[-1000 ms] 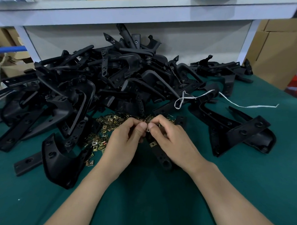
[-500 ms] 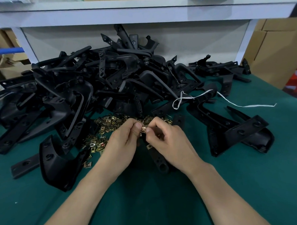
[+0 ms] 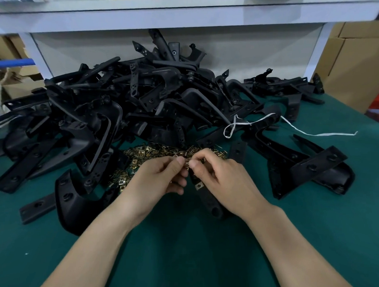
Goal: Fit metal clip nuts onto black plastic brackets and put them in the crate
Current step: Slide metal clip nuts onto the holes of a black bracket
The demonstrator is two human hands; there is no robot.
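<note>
My left hand (image 3: 161, 176) and my right hand (image 3: 221, 181) meet at the fingertips above the green table, and both pinch one small brass clip nut (image 3: 186, 162) between thumb and forefinger. Under my right hand lies a black plastic bracket (image 3: 210, 203) with one clip nut (image 3: 198, 186) fitted on its edge. A loose heap of brass clip nuts (image 3: 140, 157) is spread just behind and left of my hands. A big pile of black brackets (image 3: 142, 103) fills the back of the table. No crate is in view.
A curved black bracket (image 3: 74, 201) lies left of my left arm, and a larger one (image 3: 308, 171) lies to the right. A white string (image 3: 292, 127) trails across the right side. A white shelf frame (image 3: 188, 14) runs along the back, with cardboard boxes (image 3: 359, 63) at right.
Both hands have stayed together at the same spot and kept working the clip nut between the fingertips. The view has shifted slightly; nothing else has moved.
</note>
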